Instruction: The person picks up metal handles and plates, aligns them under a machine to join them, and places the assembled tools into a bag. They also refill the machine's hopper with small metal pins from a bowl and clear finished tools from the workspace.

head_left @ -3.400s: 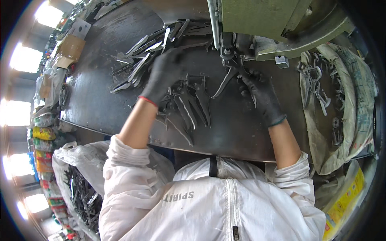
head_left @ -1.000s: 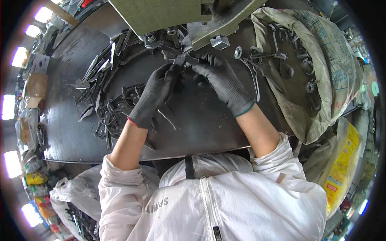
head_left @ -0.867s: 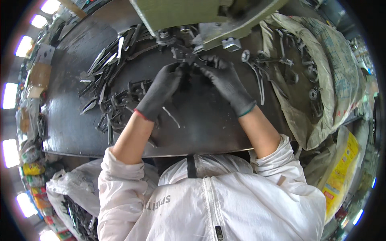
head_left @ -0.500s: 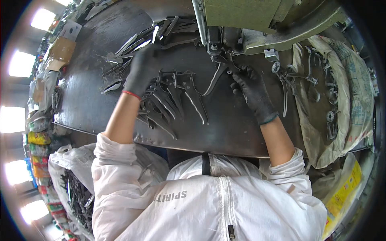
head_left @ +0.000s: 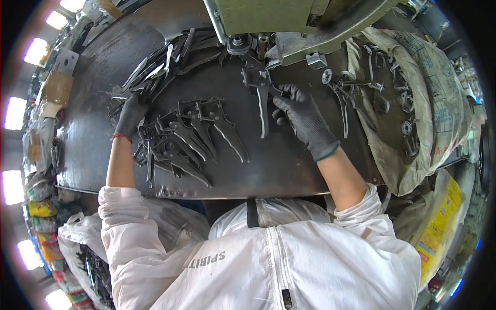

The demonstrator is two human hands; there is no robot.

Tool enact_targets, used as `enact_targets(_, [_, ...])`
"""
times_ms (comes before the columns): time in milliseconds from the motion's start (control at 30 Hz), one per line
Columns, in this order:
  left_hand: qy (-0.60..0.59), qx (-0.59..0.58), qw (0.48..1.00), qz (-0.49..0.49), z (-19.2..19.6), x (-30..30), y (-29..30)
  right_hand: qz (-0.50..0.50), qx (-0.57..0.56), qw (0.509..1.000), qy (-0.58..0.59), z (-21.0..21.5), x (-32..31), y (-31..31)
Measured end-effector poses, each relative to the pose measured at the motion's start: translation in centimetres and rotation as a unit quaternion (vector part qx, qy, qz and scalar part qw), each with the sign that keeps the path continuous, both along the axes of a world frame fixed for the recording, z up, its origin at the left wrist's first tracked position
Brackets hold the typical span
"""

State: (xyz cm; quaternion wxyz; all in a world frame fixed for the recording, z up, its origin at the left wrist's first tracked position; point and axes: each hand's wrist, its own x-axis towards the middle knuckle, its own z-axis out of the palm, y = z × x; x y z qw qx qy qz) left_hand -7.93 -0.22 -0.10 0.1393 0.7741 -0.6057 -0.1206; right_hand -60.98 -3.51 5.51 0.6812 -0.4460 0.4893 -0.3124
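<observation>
In my right hand (head_left: 308, 121), in a dark glove, the fingers are curled on the side of a dark metal handle assembly (head_left: 257, 82). Its silver-edged grip points toward me, just below the head of a green machine (head_left: 258, 18). My left hand (head_left: 131, 114), also gloved, touches the near left end of a pile of loose metal handles (head_left: 178, 51). Its fingers are drawn together, and whatever they grip is lost among the dark pieces. Between my hands lies a group of similar handle assemblies (head_left: 194, 129), grips toward me.
Right of the machine, metal parts with round discs (head_left: 338, 88) lie beside an open woven sack (head_left: 436, 113). A small metal block (head_left: 316, 61) sits under the machine's arm. Cardboard boxes (head_left: 57, 88) stand beyond the table's left edge. A white bag of dark parts (head_left: 77, 232) is below left.
My right hand has drawn the handle assembly from under the machine head toward me, its grip now straighter. My left hand has shifted left along the pile. The whole view has swung.
</observation>
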Motion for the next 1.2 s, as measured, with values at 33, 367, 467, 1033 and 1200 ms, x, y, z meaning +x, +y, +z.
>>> enact_targets(33, [-0.001,0.001,0.999,0.039,0.1,0.0,0.2,-0.001,-0.001,1.000,-0.001,-0.5,-0.1,-0.2])
enact_targets(367, [0.118,-0.120,0.976,-0.135,11.7,-18.4,1.6,-0.001,-0.027,0.997,-0.079,-1.7,-1.6,0.5])
enact_targets(467, [0.256,-0.017,0.941,-0.222,13.3,-28.3,3.0,-0.026,-0.049,0.993,-0.103,-0.9,0.1,1.4])
enact_targets(1033, [0.405,0.053,0.912,-0.049,4.1,-29.5,-0.2,-0.272,-0.423,0.818,0.280,5.0,-16.2,-5.4])
enact_targets(1200, [0.538,0.050,0.839,-0.061,5.6,-31.5,0.3,-0.080,-0.183,0.978,0.064,4.3,-7.5,-2.9])
